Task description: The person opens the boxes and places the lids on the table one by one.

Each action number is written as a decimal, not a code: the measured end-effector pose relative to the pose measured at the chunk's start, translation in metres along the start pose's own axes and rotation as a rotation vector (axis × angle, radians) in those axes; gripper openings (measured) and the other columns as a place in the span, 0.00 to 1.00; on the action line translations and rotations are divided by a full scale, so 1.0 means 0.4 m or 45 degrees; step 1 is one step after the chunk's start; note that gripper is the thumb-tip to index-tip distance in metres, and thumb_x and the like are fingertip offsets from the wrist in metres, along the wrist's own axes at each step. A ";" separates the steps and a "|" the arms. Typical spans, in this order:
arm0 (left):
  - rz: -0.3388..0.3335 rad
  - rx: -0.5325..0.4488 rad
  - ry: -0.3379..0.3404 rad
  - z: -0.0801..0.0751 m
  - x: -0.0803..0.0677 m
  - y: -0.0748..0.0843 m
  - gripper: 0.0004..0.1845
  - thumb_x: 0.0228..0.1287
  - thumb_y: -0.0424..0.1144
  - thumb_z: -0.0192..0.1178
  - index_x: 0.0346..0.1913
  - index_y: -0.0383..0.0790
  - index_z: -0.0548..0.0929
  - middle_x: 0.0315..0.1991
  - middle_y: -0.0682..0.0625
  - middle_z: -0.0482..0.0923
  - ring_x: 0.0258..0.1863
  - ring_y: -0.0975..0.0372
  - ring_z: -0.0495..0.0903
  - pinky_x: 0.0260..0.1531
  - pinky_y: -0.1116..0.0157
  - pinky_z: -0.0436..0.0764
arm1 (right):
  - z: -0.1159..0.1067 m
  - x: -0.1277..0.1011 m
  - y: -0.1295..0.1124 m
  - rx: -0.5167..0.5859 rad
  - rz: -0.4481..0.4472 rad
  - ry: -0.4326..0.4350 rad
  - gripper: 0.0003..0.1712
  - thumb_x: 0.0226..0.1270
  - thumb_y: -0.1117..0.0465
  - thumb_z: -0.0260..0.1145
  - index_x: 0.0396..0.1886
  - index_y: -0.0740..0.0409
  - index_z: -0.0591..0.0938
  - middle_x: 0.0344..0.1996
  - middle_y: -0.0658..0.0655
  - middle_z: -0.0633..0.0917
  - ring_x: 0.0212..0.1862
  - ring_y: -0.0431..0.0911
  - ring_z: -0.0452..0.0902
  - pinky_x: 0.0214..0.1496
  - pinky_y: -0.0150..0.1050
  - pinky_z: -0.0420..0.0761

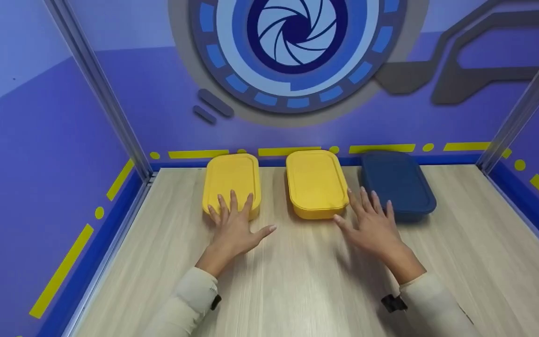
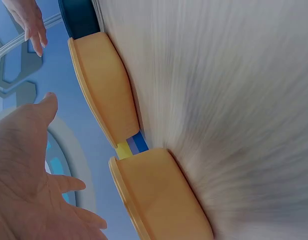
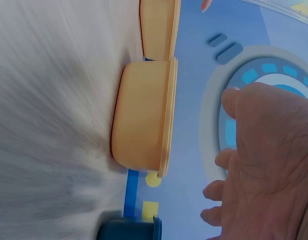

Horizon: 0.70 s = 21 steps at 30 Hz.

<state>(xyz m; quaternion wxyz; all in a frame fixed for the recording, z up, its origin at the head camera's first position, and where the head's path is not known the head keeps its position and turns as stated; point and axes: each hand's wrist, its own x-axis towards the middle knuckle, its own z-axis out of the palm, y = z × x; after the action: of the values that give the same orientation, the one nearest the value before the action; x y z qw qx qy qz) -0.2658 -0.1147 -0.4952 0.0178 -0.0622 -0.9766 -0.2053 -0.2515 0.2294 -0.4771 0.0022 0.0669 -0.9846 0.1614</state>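
Note:
Three lidded boxes stand in a row at the back of the wooden table point(image 1: 307, 281): a yellow box on the left point(image 1: 232, 180), a yellow box in the middle point(image 1: 316, 182) and a dark blue box on the right point(image 1: 396, 182). My left hand point(image 1: 234, 224) hovers open, fingers spread, with its fingertips over the near end of the left yellow box. My right hand point(image 1: 372, 224) is open too, over the gap between the middle yellow box and the blue box. Both wrist views show an open palm point(image 2: 29, 190) point(image 3: 268, 165) above the table beside the yellow boxes point(image 2: 163, 200) point(image 3: 141, 115).
Blue and purple walls with yellow dashes close in the table on the left, back and right. Two metal posts point(image 1: 96, 89) point(image 1: 522, 107) stand at the back corners. Bare wood lies in front of the boxes.

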 end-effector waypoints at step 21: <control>-0.004 0.020 0.013 0.009 -0.006 -0.001 0.53 0.67 0.74 0.61 0.87 0.53 0.56 0.88 0.31 0.40 0.86 0.29 0.33 0.77 0.22 0.30 | -0.008 -0.007 0.005 0.043 -0.036 0.000 0.50 0.81 0.29 0.51 0.90 0.46 0.46 0.88 0.68 0.46 0.87 0.72 0.36 0.84 0.76 0.32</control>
<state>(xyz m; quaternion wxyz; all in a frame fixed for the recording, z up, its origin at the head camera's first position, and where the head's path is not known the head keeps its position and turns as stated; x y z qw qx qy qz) -0.2636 -0.1138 -0.4987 0.0230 -0.0595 -0.9781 -0.1979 -0.2490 0.2326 -0.4748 0.0032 0.0808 -0.9807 0.1778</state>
